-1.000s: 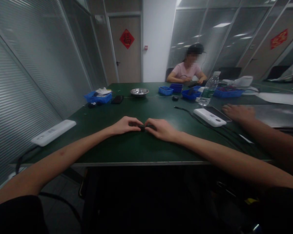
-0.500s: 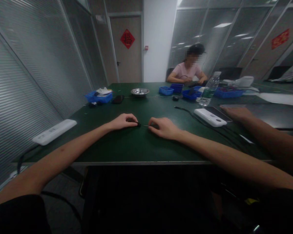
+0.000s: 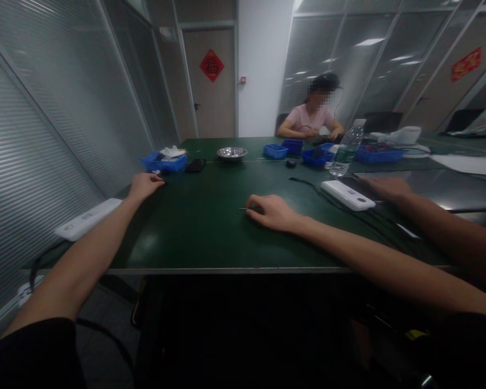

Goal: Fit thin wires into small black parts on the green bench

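My left hand (image 3: 144,186) is over the left part of the green table (image 3: 202,232), just in front of a blue basket (image 3: 172,162). Its thumb and fingers are pinched, and a small black piece (image 3: 164,182) shows dimly at the fingertips; its kind is too small to make out. My right hand (image 3: 272,212) rests on the middle of the table, fingers curled around a thin metal rod (image 3: 242,208) whose tip points left. Most of that rod is hidden in the grip.
A phone (image 3: 195,165), a steel bowl (image 3: 232,154) and blue trays (image 3: 275,151) stand farther back. To the right are a bottle (image 3: 347,151), a white power strip (image 3: 348,195) with cables, and another person's hand (image 3: 386,188). A person (image 3: 311,119) sits opposite. Another power strip (image 3: 88,219) lies left.
My left hand has moved left and away from me, from beside the rod tip to the blue basket, carrying the small black piece. My right hand has stayed put. The neighbour's hand shifted slightly left.
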A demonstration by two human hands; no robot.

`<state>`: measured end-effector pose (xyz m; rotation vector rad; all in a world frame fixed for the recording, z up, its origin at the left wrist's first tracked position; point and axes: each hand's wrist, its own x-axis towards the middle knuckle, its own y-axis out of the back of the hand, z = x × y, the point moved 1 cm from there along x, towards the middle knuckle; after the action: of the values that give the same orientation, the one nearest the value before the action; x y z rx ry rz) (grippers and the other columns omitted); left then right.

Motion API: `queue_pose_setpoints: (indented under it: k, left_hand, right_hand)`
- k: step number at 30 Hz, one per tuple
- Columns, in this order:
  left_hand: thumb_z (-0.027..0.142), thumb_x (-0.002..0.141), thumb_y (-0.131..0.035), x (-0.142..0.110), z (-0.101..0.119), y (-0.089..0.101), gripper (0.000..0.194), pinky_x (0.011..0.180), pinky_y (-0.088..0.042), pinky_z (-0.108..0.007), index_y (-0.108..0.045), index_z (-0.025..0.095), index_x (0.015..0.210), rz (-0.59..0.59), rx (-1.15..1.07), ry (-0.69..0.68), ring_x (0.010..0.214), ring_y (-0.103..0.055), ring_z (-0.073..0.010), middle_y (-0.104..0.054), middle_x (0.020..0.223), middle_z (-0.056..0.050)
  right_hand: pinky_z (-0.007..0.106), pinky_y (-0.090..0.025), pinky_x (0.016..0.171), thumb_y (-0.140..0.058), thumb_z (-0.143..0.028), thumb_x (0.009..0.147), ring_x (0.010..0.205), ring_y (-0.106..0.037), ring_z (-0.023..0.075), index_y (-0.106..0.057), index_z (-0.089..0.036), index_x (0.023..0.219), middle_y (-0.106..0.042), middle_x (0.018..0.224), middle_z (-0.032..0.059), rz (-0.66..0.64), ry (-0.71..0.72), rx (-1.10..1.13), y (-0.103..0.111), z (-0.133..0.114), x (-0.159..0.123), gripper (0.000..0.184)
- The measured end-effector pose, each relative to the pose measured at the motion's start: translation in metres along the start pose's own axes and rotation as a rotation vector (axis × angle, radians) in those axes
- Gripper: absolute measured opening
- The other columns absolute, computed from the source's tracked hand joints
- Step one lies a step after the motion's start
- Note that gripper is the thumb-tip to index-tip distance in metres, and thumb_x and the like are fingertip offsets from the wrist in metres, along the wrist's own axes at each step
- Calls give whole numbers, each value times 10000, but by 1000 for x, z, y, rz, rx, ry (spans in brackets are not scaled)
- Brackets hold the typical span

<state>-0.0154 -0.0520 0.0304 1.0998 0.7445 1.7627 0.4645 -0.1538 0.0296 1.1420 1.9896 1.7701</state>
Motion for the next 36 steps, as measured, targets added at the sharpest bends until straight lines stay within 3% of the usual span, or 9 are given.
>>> queue_pose_setpoints:
  k: [4,15,27,36]
  left_hand:
    - [335,842,-760,0,-13,9,199,1011,-491,-410,-818,167,931,29,59,40,1021,-696,-301,-785,955,-97]
    - [275,833,-754,20,-29,-6,268,972,-524,-334,-813,164,1070,18,69,40,999,-736,-253,-802,1039,-95]
    - [333,835,-768,17,-22,-4,242,930,-532,-346,-814,152,989,34,83,115,937,-719,-257,-786,961,-92]
    - [321,768,-811,12,-10,2,277,766,-527,-315,-815,161,994,-28,-65,286,736,-662,-206,-739,757,-42]
  right_hand:
    - [277,-378,687,-566,-385,996,751,-599,167,-635,-208,1139,-691,881,35,-6,-6,-1,0,0,0,238]
    - [278,-369,687,-584,-384,985,759,-605,174,-640,-220,1145,-702,897,34,4,-3,-21,-3,3,1,236]
    - [280,-368,690,-568,-392,997,766,-603,174,-635,-213,1150,-699,896,40,4,14,-25,-3,3,1,245]
    - [278,-364,682,-566,-393,998,753,-601,171,-632,-211,1148,-695,885,37,-1,23,-29,-2,3,1,245]
